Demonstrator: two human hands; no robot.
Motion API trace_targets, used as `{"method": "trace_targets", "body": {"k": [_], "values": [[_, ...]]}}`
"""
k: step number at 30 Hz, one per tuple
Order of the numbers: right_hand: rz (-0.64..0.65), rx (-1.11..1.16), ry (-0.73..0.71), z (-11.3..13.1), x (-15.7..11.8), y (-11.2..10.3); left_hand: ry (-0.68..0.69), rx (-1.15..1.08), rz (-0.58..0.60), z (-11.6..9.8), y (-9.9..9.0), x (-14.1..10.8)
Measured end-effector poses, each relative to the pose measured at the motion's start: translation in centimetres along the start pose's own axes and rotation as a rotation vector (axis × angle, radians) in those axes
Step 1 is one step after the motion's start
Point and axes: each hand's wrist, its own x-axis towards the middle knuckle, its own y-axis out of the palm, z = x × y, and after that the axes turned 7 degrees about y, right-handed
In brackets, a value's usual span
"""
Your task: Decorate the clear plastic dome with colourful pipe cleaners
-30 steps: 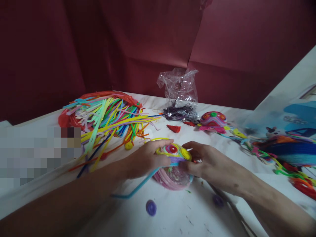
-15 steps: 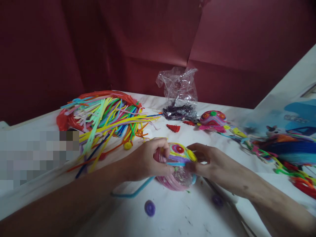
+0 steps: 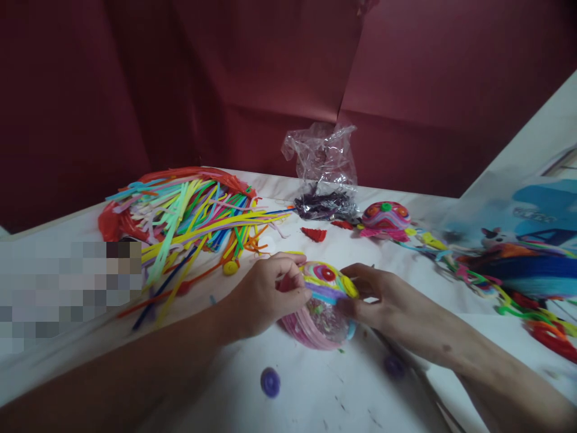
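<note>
A round craft piece [image 3: 322, 313], clear in part and wrapped in pink, purple, blue and yellow strips, rests on the white table [image 3: 225, 385] between my hands. A red button-like disc [image 3: 327, 274] sits on its top. My left hand [image 3: 270, 291] pinches at its left side, thumb and fingers close together; what lies between them is too small to tell. My right hand [image 3: 378, 294] grips the right edge, its thumb low and its fingers behind the yellow coil [image 3: 348, 286]. Two purple coils, one left [image 3: 270, 382] and one right [image 3: 395, 365], lie nearer me.
Many coloured pipe cleaners [image 3: 193, 210] spread over a red bag at the left. A clear plastic bag [image 3: 325, 174] with dark strips stands at the back. A second decorated piece [image 3: 386, 220] and red wedges [image 3: 314, 234] lie behind my hands. More strips [image 3: 527, 270] are at the right.
The loose end of the light blue strip no longer sticks out below my left hand. My left fingers have shifted slightly on the piece, and the view has moved a little.
</note>
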Motion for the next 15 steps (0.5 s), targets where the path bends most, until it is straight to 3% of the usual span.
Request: {"method": "trace_targets", "body": {"k": [5,15], "values": [[0.007,-0.028,0.015,0.32,-0.3,0.02,0.027,0.009,-0.05,0.55,0.45,-0.14],[0.015,-0.008,0.014,0.16,0.02,0.14,-0.071,-0.01,-0.051,0.41,0.42,-0.49]]}}
